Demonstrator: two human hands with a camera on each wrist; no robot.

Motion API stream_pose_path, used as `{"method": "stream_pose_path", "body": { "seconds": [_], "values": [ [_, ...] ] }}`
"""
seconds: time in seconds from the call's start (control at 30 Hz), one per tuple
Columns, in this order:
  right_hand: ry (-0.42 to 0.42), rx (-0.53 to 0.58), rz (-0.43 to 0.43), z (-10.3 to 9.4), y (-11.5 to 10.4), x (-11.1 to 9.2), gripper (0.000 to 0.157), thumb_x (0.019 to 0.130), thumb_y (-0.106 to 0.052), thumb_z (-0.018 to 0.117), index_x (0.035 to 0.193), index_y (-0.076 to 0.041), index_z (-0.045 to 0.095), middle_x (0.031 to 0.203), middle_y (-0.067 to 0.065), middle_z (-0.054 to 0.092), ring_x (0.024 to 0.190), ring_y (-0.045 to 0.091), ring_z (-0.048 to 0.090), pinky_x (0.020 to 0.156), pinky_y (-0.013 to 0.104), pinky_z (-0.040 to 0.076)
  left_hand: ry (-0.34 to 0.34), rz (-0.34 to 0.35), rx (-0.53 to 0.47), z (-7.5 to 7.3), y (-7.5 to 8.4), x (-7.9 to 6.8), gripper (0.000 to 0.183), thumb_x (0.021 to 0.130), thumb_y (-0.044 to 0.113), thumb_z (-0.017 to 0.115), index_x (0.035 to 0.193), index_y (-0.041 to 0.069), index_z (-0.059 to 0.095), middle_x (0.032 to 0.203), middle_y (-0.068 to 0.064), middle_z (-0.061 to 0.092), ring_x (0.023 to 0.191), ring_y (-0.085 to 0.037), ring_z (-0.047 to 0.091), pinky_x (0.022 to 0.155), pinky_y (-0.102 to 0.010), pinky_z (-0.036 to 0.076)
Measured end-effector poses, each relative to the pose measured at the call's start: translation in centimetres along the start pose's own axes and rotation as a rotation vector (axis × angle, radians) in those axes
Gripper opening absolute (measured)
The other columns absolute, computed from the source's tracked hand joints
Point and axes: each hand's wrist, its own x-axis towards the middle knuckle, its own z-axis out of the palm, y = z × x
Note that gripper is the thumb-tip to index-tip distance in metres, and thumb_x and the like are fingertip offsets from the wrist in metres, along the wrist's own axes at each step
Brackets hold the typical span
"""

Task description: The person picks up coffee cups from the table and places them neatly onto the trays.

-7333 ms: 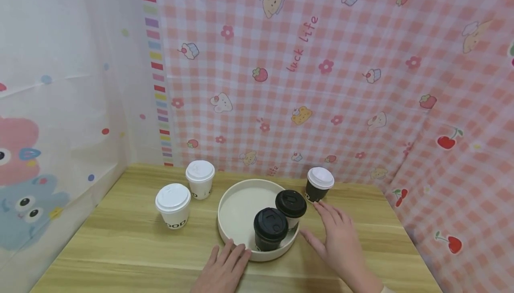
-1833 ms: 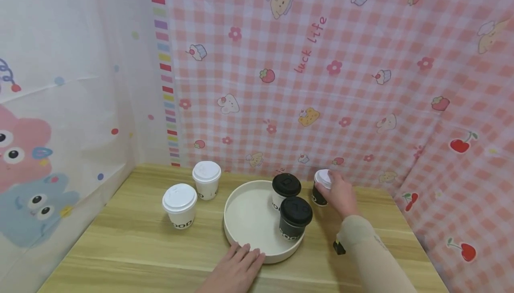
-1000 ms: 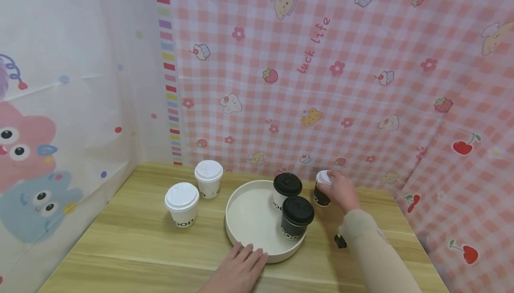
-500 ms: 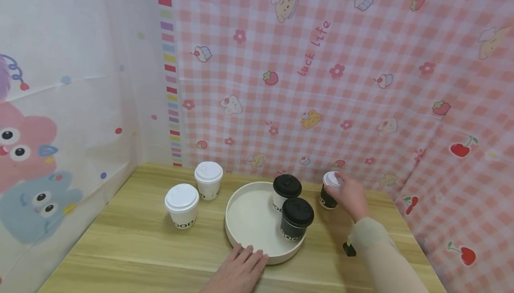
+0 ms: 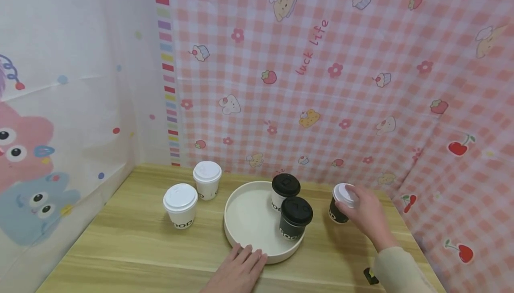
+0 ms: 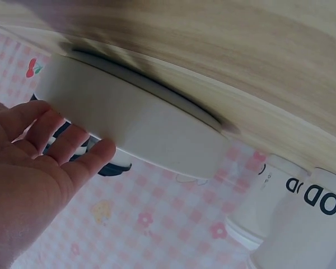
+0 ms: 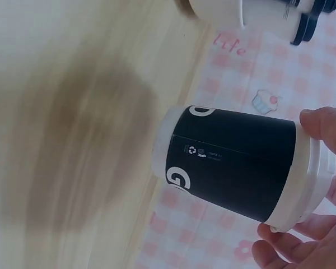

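Observation:
In the head view, my right hand grips the white lid of a black paper coffee cup, right of the round cream tray. The right wrist view shows thumb and fingers round the lid of that black cup, which looks lifted off the table. My left hand rests its fingertips on the tray's near rim. In the left wrist view, the left hand's relaxed fingers touch the tray's outer wall. Inside the tray stand a white cup with a black lid and a black cup with a black lid.
Two white cups with white lids stand left of the tray, one nearer and one farther back. A pink checked cloth hangs behind the wooden table. A small black object is beside the right sleeve.
My right hand has taken hold of the white-lidded black cup's lid and moved it right and nearer. Since the oldest frame, both cups in the tray have shifted. The left hand stays at the rim.

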Motion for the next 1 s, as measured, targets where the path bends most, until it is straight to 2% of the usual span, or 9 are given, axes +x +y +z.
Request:
{"method": "stream_pose_path", "body": {
  "seconds": [0.27, 0.47, 0.67, 0.8, 1.0],
  "values": [
    [0.065, 0.009, -0.054, -0.8, -0.4, -3.9, 0.060, 0.086, -0.034, 0.089, 0.135, -0.004, 0.070, 0.135, 0.030, 0.069, 0.114, 0.049, 0.069, 0.088, 0.063, 0.059, -0.038, -0.011, -0.027, 0.0, 0.1, 0.1, 0.092, 0.098, 0.085, 0.035, 0.153, 0.014, 0.056, 0.146, -0.002, 0.064, 0.134, -0.024, 0.063, 0.112, -0.048, 0.054],
    [0.149, 0.034, -0.108, -1.7, -1.4, -6.4, 0.055, 0.079, -0.028, 0.093, 0.127, -0.006, 0.075, 0.125, 0.022, 0.075, 0.108, 0.043, 0.072, 0.081, 0.055, 0.058, -0.028, -0.008, -0.036, 0.2, 0.0, 0.0, 0.092, 0.099, 0.085, 0.034, 0.152, 0.014, 0.056, 0.146, -0.003, 0.064, 0.134, -0.024, 0.063, 0.111, -0.049, 0.054],
    [0.169, 0.041, -0.149, -2.2, -2.4, -8.2, 0.054, 0.076, -0.028, 0.096, 0.124, -0.010, 0.078, 0.123, 0.019, 0.077, 0.107, 0.039, 0.074, 0.081, 0.051, 0.059, -0.029, -0.007, -0.025, 0.2, 0.0, 0.0, 0.092, 0.099, 0.086, 0.033, 0.152, 0.014, 0.056, 0.146, -0.002, 0.064, 0.134, -0.024, 0.063, 0.112, -0.048, 0.055],
    [0.168, 0.045, -0.163, -2.4, -3.0, -9.1, 0.056, 0.073, -0.028, 0.098, 0.123, -0.013, 0.078, 0.124, 0.022, 0.077, 0.108, 0.041, 0.075, 0.079, 0.050, 0.060, -0.036, -0.005, -0.024, 0.1, 0.0, 0.1, 0.091, 0.099, 0.085, 0.035, 0.152, 0.014, 0.056, 0.146, -0.003, 0.064, 0.134, -0.024, 0.063, 0.112, -0.048, 0.054],
    [0.140, 0.048, -0.179, -2.9, -3.8, -9.9, 0.059, 0.070, -0.030, 0.100, 0.123, -0.015, 0.078, 0.126, 0.026, 0.075, 0.108, 0.045, 0.075, 0.074, 0.042, 0.062, -0.039, -0.005, -0.005, 0.1, 0.1, 0.1, 0.091, 0.098, 0.085, 0.036, 0.152, 0.014, 0.056, 0.146, -0.002, 0.064, 0.134, -0.023, 0.063, 0.113, -0.048, 0.054]
  ]
}}
